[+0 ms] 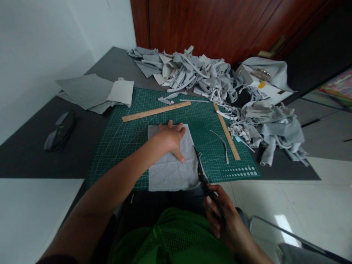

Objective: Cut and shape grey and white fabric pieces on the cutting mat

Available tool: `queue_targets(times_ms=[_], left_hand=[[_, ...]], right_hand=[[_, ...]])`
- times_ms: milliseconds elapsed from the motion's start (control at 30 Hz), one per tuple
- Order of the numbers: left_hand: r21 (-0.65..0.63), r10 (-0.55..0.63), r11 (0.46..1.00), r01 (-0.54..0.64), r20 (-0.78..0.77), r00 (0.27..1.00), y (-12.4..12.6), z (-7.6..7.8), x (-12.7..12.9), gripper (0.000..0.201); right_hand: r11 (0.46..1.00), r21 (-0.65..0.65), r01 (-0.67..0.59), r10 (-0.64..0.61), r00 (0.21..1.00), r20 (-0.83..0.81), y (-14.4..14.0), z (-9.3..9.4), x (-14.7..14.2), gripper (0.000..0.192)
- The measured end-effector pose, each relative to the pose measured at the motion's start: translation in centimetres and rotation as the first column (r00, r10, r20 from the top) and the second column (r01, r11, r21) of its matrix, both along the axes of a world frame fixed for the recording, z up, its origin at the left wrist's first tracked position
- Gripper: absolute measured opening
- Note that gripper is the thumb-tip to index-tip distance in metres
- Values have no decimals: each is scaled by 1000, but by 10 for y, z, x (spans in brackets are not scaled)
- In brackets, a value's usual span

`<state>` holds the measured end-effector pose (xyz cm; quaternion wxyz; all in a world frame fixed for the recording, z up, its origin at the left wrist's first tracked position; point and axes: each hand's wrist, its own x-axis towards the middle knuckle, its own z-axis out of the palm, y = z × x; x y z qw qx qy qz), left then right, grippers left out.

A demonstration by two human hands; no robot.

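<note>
A light grey square of fabric (165,176) lies on the green cutting mat (121,143), its near edge at the mat's front edge. My left hand (172,139) presses on the fabric's upper part, palm down with the fingers spread. Black scissors (202,178) are in my right hand (222,212), its fingers wrapped round the handles. Their blades lie along the fabric's right edge, pointing away from me. A thin strip of fabric hangs beside the blades at that edge. Another narrow strip (224,145) lies on the mat to the right.
One wooden ruler (156,112) lies behind the fabric, another ruler (227,132) to its right. Heaps of grey scraps (189,69) fill the table's back and right side. Flat grey pieces (90,90) and dark glasses (60,130) lie left. A white box (272,88) stands at back right.
</note>
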<state>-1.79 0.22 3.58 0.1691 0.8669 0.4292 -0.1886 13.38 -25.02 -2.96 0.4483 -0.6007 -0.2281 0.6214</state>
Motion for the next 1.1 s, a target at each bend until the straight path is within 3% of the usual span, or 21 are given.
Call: queue_targets(times_ms=[367, 600, 1100], left_hand=[[-13, -8, 1000, 9, 23, 1000, 1, 2, -3, 129], [14, -6, 1000, 5, 54, 999, 2, -2, -5, 138], [7, -13, 1000, 13, 20, 1000, 0, 3, -4, 136]], right_hand=[[998, -9, 54, -55, 995, -85, 21, 11, 3, 61], [1000, 13, 12, -12, 999, -53, 40, 14, -1, 63], [996, 71, -47, 47, 999, 4, 40, 12, -1, 56]])
